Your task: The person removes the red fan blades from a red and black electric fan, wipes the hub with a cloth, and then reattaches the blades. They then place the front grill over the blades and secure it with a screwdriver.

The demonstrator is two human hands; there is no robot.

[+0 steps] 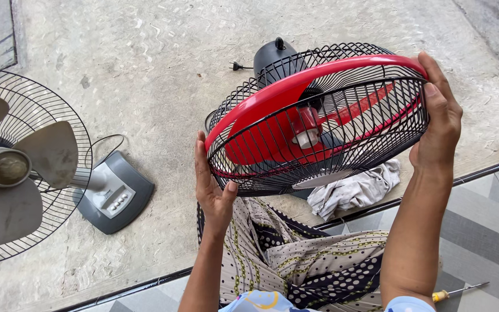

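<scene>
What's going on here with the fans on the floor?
A person holds a black wire fan cage with a red rim between both bare hands, left hand on its lower left edge, right hand on the right edge. Red blades show inside. A grey fan with beige blades lies on the concrete at left, a crumpled white rag beneath the cage, and a yellow-handled screwdriver on the tiles.

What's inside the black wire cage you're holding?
Inside the black wire cage, gripped by the left hand and right hand, sit red blades and a red hub with a white cap. The motor shaft behind the hub is covered.
</scene>
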